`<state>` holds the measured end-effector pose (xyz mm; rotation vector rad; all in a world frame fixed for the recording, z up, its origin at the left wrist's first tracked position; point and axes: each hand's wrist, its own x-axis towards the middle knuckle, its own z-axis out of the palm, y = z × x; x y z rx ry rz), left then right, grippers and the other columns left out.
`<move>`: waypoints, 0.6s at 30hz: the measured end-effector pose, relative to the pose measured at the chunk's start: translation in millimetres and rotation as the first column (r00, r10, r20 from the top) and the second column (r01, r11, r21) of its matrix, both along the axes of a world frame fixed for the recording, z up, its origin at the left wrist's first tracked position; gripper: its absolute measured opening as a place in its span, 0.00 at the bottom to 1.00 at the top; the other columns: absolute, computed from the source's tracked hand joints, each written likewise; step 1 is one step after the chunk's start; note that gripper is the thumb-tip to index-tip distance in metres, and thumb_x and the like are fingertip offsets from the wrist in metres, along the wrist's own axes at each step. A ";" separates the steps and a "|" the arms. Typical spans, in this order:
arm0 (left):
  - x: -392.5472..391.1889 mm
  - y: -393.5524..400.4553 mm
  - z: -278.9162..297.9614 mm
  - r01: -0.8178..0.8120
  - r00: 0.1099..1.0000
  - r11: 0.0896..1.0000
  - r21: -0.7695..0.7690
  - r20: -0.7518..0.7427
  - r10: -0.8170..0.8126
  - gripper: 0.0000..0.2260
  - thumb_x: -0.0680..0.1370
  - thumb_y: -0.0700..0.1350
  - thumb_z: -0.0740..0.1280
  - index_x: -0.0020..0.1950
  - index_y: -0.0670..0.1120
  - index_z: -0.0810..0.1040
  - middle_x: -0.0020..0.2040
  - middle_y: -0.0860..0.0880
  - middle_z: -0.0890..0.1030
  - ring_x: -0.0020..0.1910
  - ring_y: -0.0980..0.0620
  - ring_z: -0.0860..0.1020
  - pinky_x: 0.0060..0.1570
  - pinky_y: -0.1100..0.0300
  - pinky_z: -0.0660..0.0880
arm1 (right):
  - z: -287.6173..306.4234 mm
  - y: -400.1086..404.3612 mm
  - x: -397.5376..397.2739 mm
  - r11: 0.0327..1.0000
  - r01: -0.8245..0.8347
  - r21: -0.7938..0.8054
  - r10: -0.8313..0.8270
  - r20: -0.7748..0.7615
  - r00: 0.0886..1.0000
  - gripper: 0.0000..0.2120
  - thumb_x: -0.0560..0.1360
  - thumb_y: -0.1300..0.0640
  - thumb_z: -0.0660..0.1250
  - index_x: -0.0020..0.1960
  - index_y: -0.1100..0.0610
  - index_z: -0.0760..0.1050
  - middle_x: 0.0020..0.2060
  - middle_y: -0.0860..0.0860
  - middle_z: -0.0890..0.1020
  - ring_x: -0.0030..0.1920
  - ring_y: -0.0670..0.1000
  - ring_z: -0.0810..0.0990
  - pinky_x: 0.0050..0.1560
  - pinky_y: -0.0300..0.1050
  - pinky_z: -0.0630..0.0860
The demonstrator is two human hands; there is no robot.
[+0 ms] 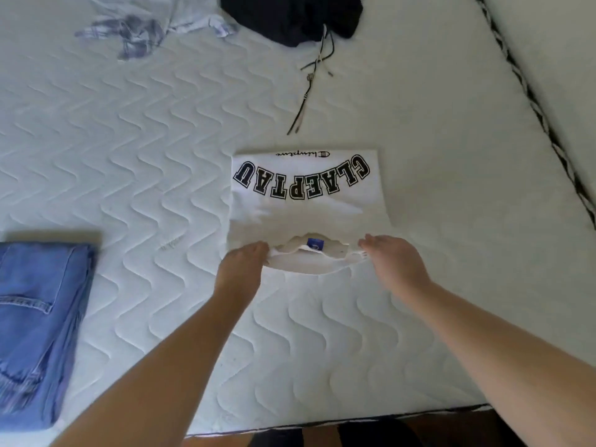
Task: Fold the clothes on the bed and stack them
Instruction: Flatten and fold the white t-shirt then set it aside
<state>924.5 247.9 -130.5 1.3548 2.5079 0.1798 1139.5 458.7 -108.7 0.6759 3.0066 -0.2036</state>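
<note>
centre: folded T-shirt [306,204] on mattress [129,140]
left: folded jeans [38,333]
behind: hooded garment [290,17], crumpled shirt [138,30]

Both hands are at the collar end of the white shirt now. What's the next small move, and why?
Probably lift the collar edge and fold it away over the lettering. The left hand and right hand each pinch a near corner of the white shirt, already narrowed to a rectangle, so one halving fold readies it for the folded jeans.

Both hands [242,269] [395,262] gripping white shirt [306,214] collar, on bed [161,156]
</note>
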 end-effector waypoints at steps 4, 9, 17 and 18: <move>41.3 -33.9 -62.2 0.033 0.997 0.983 -0.180 -0.059 -0.044 0.28 0.78 0.34 0.57 0.79 0.45 0.60 0.77 0.47 0.64 0.77 0.47 0.61 0.75 0.49 0.57 | -59.2 -34.9 27.3 0.999 0.041 0.031 -0.043 0.044 0.998 0.25 0.56 0.71 0.74 0.53 0.63 0.82 0.53 0.59 0.84 0.49 0.59 0.84 0.42 0.51 0.81; 67.1 -55.7 -75.3 0.002 0.999 0.979 -0.205 -0.036 -0.009 0.38 0.76 0.36 0.57 0.81 0.50 0.42 0.81 0.48 0.43 0.80 0.48 0.46 0.77 0.46 0.48 | -80.6 -58.9 54.9 0.979 0.170 -0.116 -0.129 0.297 0.946 0.36 0.74 0.64 0.62 0.80 0.56 0.52 0.79 0.53 0.54 0.77 0.56 0.56 0.74 0.51 0.57; 13.0 -53.2 -61.8 -0.779 0.509 0.625 -0.046 0.535 0.674 0.20 0.82 0.46 0.55 0.74 0.48 0.66 0.68 0.42 0.72 0.63 0.42 0.72 0.58 0.49 0.69 | -78.0 -12.9 50.2 0.211 0.775 -0.595 -0.894 0.203 0.399 0.16 0.80 0.63 0.57 0.66 0.68 0.69 0.63 0.63 0.75 0.64 0.62 0.72 0.63 0.49 0.67; 0.8 -48.6 -64.0 -0.834 0.384 0.541 -0.111 0.587 0.713 0.18 0.83 0.50 0.55 0.71 0.47 0.70 0.63 0.42 0.77 0.58 0.42 0.75 0.53 0.52 0.70 | -80.2 -3.9 47.2 0.157 0.783 -0.601 -0.897 0.245 0.367 0.16 0.82 0.58 0.56 0.64 0.67 0.71 0.59 0.63 0.77 0.62 0.61 0.74 0.59 0.49 0.68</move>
